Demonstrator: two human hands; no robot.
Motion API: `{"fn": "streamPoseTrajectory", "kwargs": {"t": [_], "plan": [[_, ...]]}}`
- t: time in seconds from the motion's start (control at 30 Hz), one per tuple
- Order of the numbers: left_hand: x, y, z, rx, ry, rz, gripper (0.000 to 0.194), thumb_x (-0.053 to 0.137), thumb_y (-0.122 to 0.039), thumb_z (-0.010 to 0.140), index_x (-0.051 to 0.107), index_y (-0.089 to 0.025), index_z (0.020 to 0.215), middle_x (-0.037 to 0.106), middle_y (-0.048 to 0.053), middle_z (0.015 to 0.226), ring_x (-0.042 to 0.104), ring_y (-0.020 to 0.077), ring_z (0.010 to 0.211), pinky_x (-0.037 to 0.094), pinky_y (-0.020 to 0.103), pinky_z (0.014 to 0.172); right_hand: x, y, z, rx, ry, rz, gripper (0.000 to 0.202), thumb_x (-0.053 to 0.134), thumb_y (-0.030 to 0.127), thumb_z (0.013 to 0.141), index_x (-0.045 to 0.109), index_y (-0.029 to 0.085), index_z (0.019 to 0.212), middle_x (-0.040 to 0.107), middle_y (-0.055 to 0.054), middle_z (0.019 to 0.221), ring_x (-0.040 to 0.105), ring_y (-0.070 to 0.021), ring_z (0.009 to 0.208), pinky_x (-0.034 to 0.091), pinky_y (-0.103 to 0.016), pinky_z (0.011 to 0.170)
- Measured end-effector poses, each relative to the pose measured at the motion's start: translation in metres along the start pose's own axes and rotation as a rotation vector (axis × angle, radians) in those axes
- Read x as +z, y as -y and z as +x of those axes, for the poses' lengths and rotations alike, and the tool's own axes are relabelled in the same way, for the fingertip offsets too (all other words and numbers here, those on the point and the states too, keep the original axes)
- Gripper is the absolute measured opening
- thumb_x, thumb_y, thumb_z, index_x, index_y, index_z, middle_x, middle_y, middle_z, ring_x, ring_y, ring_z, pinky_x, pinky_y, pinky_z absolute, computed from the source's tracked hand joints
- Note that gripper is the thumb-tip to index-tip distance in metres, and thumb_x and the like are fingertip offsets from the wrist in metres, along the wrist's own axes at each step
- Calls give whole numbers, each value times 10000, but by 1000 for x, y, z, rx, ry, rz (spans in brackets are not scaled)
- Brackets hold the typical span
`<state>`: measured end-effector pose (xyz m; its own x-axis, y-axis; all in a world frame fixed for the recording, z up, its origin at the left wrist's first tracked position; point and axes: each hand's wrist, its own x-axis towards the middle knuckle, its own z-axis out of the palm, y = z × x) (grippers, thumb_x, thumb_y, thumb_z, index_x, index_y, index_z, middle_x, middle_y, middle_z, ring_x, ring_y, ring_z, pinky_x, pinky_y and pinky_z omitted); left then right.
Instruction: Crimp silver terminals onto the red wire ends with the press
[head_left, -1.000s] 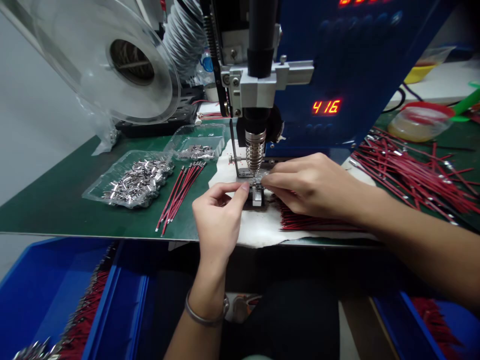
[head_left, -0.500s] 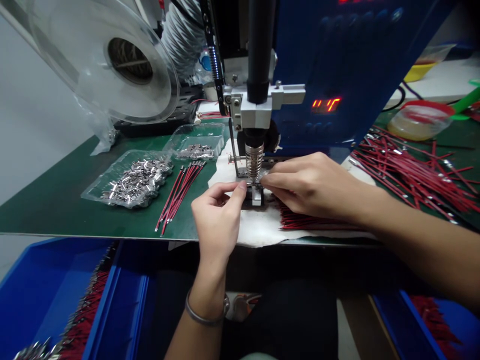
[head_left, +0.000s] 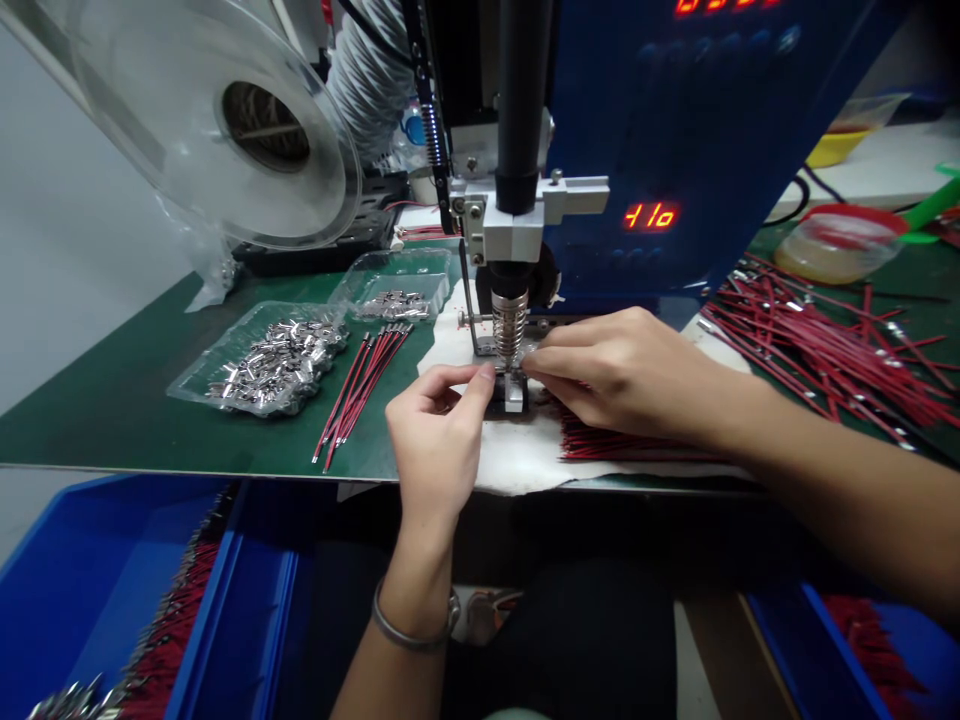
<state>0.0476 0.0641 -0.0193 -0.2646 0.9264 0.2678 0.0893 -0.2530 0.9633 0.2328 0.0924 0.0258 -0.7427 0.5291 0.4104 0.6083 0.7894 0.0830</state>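
My left hand (head_left: pixel 439 430) is closed in a pinch at the left side of the small metal fixture (head_left: pixel 514 392), under the machine's spring-wrapped tip (head_left: pixel 509 330). From the right, my right hand (head_left: pixel 630 375) pinches at the same fixture, fingertips close to the tip. What either hand holds is too small and hidden to name. Beneath my right hand a bundle of red wires (head_left: pixel 600 440) lies on a white cloth (head_left: pixel 510 465). The blue machine (head_left: pixel 622 120) stands behind, its red digits lit.
Left on the green table (head_left: pixel 90 400) are a clear tray (head_left: pixel 187 375) of metal parts, a second tray (head_left: pixel 435 270) and red wires (head_left: pixel 360 390). A wire pile (head_left: pixel 840 350) and tub (head_left: pixel 832 245) are at right. Blue bins (head_left: pixel 75 560) sit below, and a clear reel (head_left: pixel 187 120) hangs upper left.
The lit digits on the blue machine have changed. Both hands keep nearly the same pose at the fixture, and the whole view has shifted very slightly.
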Motion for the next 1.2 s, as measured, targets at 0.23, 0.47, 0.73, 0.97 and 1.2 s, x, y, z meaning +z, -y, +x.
{"fn": "streamPoseTrajectory", "kwargs": {"t": [0.23,0.47,0.73,0.97,1.2], "plan": [[0,0,1,9,8,4,176,753,-329,764,711,-159,747,566,-11,581,416,85,476,295,238,473,-1,1,0,4,9,4,261,451,191,951,704,133,919,629,-43,743,499,-116,612,307,-275,579],[-1,1,1,21,15,15,180,746,-333,772,707,-158,747,559,-14,581,421,89,484,307,240,480,0,1,0,4,11,5,261,451,188,948,703,129,912,630,-41,741,488,-113,598,295,-273,569],[0,-1,1,7,10,15,184,752,-331,762,699,-157,730,565,-14,577,417,84,471,299,236,468,-1,1,0,-5,4,-5,266,449,186,948,706,129,910,629,-45,730,488,-116,600,291,-277,574],[1,0,0,23,11,20,183,746,-334,769,703,-158,743,576,-8,593,423,82,478,312,233,473,-1,1,0,-19,-14,-19,268,453,187,946,706,133,876,636,-47,721,501,-116,593,305,-276,562],[-3,-1,0,-32,-18,-245,148,741,-307,779,671,-177,761,636,1,742,401,61,484,305,227,462,-3,5,-2,-87,-184,13,237,490,162,926,715,135,856,677,-57,771,601,-138,664,401,-270,587]]}}
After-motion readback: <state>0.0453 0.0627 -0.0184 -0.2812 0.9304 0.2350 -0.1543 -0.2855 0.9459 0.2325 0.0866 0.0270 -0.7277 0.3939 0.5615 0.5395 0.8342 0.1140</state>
